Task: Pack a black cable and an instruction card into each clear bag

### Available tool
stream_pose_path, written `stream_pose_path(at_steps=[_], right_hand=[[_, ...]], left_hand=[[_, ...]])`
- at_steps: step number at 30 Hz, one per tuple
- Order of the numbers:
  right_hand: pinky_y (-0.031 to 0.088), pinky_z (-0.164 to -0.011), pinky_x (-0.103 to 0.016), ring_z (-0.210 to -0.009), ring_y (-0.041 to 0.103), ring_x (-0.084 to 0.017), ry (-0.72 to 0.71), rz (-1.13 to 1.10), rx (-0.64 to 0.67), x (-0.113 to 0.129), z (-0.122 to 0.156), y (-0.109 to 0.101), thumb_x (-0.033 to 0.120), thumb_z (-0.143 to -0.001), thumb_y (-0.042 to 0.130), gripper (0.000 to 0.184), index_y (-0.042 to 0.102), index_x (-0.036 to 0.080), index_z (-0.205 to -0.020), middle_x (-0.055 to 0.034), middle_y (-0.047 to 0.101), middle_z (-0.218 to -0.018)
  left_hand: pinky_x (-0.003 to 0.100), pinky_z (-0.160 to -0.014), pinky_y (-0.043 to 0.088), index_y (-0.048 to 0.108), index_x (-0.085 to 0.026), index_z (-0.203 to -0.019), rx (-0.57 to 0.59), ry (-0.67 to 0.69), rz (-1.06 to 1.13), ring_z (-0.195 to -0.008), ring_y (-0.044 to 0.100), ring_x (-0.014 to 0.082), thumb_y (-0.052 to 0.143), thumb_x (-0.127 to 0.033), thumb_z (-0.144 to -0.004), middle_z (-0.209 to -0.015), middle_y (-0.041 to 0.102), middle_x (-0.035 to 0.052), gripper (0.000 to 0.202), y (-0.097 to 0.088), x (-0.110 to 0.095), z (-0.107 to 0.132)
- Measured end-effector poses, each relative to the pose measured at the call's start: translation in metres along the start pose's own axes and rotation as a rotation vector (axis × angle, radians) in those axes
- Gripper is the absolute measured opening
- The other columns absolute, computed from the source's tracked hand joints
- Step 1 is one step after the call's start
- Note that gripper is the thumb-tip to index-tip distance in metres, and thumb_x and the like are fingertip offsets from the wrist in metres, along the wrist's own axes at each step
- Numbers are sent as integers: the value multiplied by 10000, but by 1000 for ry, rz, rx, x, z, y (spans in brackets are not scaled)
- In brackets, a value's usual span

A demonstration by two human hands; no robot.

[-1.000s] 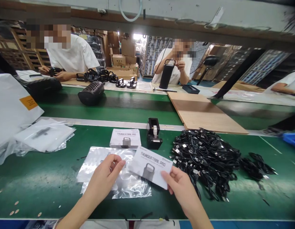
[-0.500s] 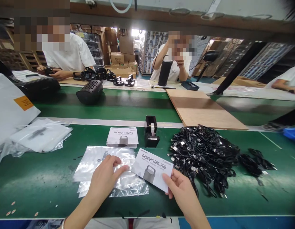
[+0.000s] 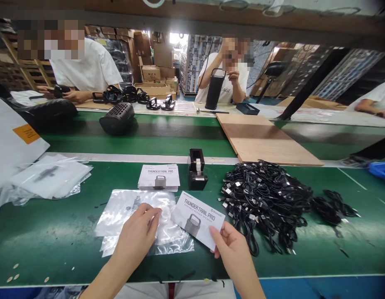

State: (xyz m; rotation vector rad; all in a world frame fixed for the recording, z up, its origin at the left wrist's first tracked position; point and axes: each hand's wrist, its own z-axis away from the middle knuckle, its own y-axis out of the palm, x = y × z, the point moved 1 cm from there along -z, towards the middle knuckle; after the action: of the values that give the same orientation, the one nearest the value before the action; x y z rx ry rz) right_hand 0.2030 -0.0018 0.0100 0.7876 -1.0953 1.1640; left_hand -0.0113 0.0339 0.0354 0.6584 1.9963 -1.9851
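My right hand (image 3: 230,245) grips the lower right corner of a printed manual (image 3: 198,220), thumb on top and fingers beneath. Its cover reads "Thunder Trail Pro" and pictures a speaker. Over a small pile of clear plastic bags (image 3: 170,238), my left hand (image 3: 141,228) has its thumb and forefinger pinched together on the top bag. The manual's left edge overlaps the bags' right side. Behind the bags lies a stack of the same manuals (image 3: 159,177), with a black tape dispenser (image 3: 197,168) just to its right.
A large heap of black cables (image 3: 267,199) lies to the right, with a smaller bunch (image 3: 331,207) beyond. More plastic bags (image 3: 52,176) lie left. A wooden board (image 3: 267,139) and a black speaker (image 3: 117,118) rest across the divider. Co-workers sit opposite, one holding a tall speaker (image 3: 215,89).
My left thumb and forefinger have come together on the top bag; they were apart before. The manual in my right hand has hardly moved.
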Motion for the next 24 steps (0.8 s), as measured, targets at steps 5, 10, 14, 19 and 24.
stream_pose_path(at_steps=[5,10,14,19,24], right_hand=[[378,-380,-220,-451,428,-117,-34,126,-60,1,3,-11,524,-689,583,352,524,181,-630,10,506,-516],[382,-382,-229,-437,412,-116,-53,137,-87,5,8,-19,533,-677,591,362,495,195,-592,25,466,-491],[376,-364,-225,-429,427,-113,-7,46,-41,3,10,-12,549,-659,604,374,541,181,-644,-1,544,-544],[390,-355,-214,-441,442,-105,-2,-1,-28,-2,7,-4,518,-671,613,387,585,146,-771,-49,629,-665],[441,-395,-235,-473,489,-119,26,1,20,-5,8,-1,514,-707,585,411,581,136,-868,-79,652,-767]], left_hand=[[301,-596,437,582,-216,-796,4,-31,7,-630,560,170,502,-398,-795,-828,571,19,200,11,-11,-1],[288,-570,412,628,-225,-676,59,-50,31,-624,578,171,488,-314,-802,-738,589,6,209,19,-13,-9],[273,-558,405,631,-226,-687,65,-14,36,-615,571,158,423,-272,-830,-733,587,5,257,14,-13,-7],[273,-559,414,608,-210,-686,39,2,30,-615,560,158,377,-274,-845,-706,551,7,287,13,-16,-2],[265,-569,416,575,-203,-681,8,1,42,-612,548,145,364,-280,-856,-704,536,0,285,16,-17,0]])
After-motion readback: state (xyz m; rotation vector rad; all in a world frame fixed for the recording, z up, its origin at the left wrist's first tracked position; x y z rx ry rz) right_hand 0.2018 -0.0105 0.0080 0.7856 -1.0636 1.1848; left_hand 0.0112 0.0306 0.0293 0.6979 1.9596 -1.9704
